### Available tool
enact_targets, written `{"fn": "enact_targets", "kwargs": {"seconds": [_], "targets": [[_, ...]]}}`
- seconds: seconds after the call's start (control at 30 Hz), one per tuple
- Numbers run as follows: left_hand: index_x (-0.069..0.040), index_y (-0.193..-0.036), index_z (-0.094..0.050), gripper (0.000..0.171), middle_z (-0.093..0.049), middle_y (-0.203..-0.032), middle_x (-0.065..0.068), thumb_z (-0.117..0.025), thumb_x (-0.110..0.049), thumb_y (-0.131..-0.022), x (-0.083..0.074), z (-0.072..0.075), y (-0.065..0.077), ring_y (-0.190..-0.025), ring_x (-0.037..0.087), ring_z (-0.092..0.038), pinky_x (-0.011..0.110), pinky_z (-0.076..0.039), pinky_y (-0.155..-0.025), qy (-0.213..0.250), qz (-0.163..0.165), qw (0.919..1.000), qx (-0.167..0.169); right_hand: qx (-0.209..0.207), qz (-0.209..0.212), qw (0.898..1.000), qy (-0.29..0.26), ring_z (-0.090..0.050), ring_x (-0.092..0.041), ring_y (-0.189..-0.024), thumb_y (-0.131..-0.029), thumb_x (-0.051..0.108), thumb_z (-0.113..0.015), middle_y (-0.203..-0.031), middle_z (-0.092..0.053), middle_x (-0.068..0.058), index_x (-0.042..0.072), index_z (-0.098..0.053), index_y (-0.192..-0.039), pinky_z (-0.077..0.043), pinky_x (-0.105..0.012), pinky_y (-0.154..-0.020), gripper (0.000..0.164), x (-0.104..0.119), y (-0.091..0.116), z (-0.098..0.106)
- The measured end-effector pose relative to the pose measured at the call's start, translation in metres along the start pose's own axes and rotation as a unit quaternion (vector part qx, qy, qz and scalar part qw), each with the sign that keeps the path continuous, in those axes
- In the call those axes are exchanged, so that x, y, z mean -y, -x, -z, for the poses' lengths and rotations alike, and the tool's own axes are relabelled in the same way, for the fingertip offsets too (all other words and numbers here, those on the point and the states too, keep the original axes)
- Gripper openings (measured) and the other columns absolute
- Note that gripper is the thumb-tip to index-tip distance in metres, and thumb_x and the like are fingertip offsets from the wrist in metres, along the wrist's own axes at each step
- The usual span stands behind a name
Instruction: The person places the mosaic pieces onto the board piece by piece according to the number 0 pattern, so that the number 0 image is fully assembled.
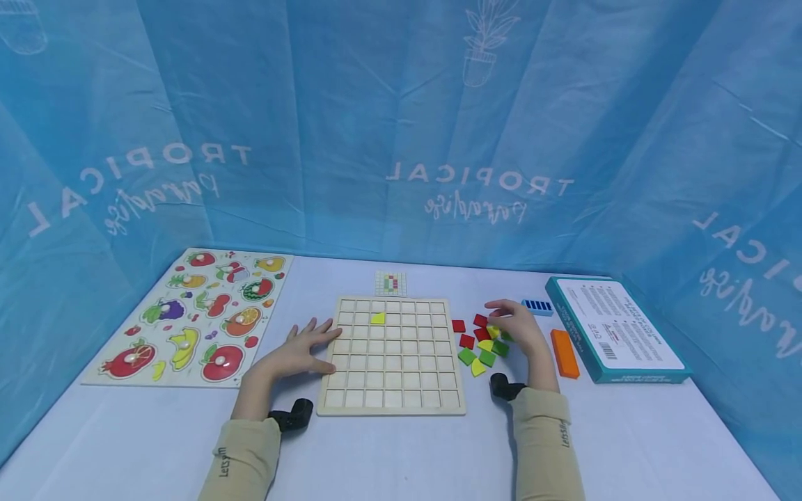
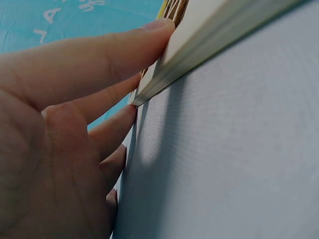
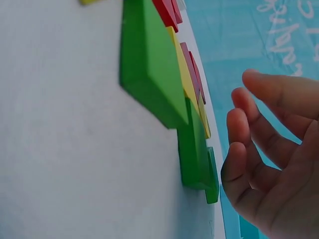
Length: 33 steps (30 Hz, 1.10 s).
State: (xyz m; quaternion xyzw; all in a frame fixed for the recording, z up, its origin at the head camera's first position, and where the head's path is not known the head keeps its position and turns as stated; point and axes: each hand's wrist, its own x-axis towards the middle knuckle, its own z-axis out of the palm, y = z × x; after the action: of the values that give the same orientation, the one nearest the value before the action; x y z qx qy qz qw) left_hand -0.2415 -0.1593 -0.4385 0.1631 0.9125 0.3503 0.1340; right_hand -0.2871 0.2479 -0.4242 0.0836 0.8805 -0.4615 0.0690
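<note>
A wooden grid board (image 1: pixel 391 408) lies flat on the white table, with one yellow piece (image 1: pixel 378 319) in a cell near its upper left. My left hand (image 1: pixel 297 353) rests on the board's left edge; in the left wrist view the thumb (image 2: pixel 144 42) lies on the frame and the other fingers reach along its side. My right hand (image 1: pixel 519 325) hovers over the loose coloured tiles right of the board, its fingers loosely bent with nothing between them. Among these are a green tile (image 3: pixel 154 69), a red tile (image 1: pixel 459 325) and a yellow quarter-round tile (image 1: pixel 478 367).
A small pattern card (image 1: pixel 391 283) lies behind the board. At the left is a fruit peg puzzle (image 1: pixel 207 313). To the right stand a blue striped block (image 1: pixel 537 307), an orange block (image 1: pixel 565 355) and a teal box (image 1: pixel 620 330). A blue curtain (image 1: pixel 376 139) hangs behind the table.
</note>
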Motion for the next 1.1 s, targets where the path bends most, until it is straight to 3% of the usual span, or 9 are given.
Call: {"fn": "enact_targets", "kwargs": {"seconds": [0.4,0.77,1.1], "targets": [[-0.003,-0.139,-0.04,0.078,-0.02,-0.15,0.022,-0.072,-0.024,-0.071,-0.0004,0.0005,0.0003,-0.139,0.041,0.0,0.057,0.009,-0.11,-0.002,0.0,1.0,0.002,0.021,-0.008,1.0,0.014,-0.044,-0.033,-0.108,-0.081,-0.005,-0.056,-0.12,-0.053,-0.018,0.006,-0.058,-0.118,-0.047,-0.041,-0.091,0.04,-0.0004,0.0074,0.0017],[-0.003,-0.139,-0.04,0.079,-0.02,-0.15,0.022,-0.072,-0.025,-0.07,0.0012,0.0,-0.0004,-0.139,0.041,0.0,0.056,0.01,-0.11,0.002,0.001,1.0,0.001,0.012,-0.029,0.996,0.082,-0.046,-0.032,-0.102,-0.082,-0.004,-0.058,-0.112,-0.052,-0.018,0.007,-0.06,-0.116,-0.047,-0.043,-0.088,0.036,-0.0018,0.0045,0.0013],[-0.003,-0.139,-0.04,0.079,-0.02,-0.15,0.022,-0.072,-0.024,-0.07,0.0013,0.0001,-0.0007,-0.139,0.041,0.001,0.056,0.01,-0.11,0.002,0.0,1.0,0.001,0.022,-0.032,0.997,0.073,-0.046,-0.029,-0.096,-0.081,0.001,-0.064,-0.101,-0.051,-0.016,0.007,-0.06,-0.116,-0.046,-0.034,-0.077,0.035,0.0023,0.0071,0.0047]]}}
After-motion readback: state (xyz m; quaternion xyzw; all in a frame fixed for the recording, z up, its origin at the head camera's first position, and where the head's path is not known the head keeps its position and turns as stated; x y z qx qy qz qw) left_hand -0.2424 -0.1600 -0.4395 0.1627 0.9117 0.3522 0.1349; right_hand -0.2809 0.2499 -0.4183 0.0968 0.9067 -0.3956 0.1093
